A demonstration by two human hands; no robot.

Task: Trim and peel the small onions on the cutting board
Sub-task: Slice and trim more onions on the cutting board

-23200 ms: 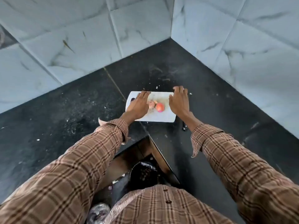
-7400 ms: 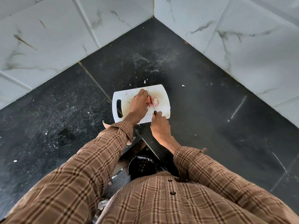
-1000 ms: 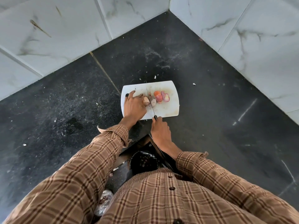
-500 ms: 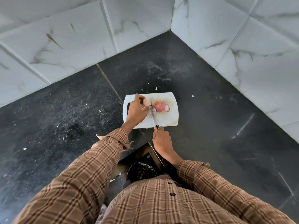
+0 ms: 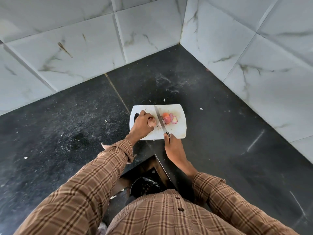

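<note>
A: Nearest, at the board's near edge: right hand (image 5: 174, 147), fingers curled round the dark handle of the knife (image 5: 160, 121). Blade laid across the cutting board (image 5: 179, 131), tip toward the far edge, apparently resting on or just above the surface

B: Contact between blade and onion?

A: Not resolvable. Blade passing between the two groups of onion, just beside each

B: Left of the blade?

A: Left hand (image 5: 142, 126), fingers curled round a small onion (image 5: 152, 122), pinched at the fingertips and held just above or on the board. Pale, brownish and dull, with what looks like papery skin, so judged not yet peeled. Trimmed or untrimmed ends: too small to tell

B: Right of the blade?

A: Cut onion pieces (image 5: 169, 118) lying on the board in a close cluster: one orange-pink rounded piece, glossy; beside it, thin slices or skins with pink rims and pale centres. Judged as finished or partly finished work

B: Progress overall?

A: Roughly midway, as an estimate only. One onion apparently dealt with, one in hand awaiting trimming and peeling. Further onions: none visible

B: Beyond the board?

A: Small pale scraps (image 5: 164, 99) scattered on the dark countertop (image 5: 211, 116) just past the far edge, then marbled wall tiles (image 5: 144, 31) meeting in a corner
</note>
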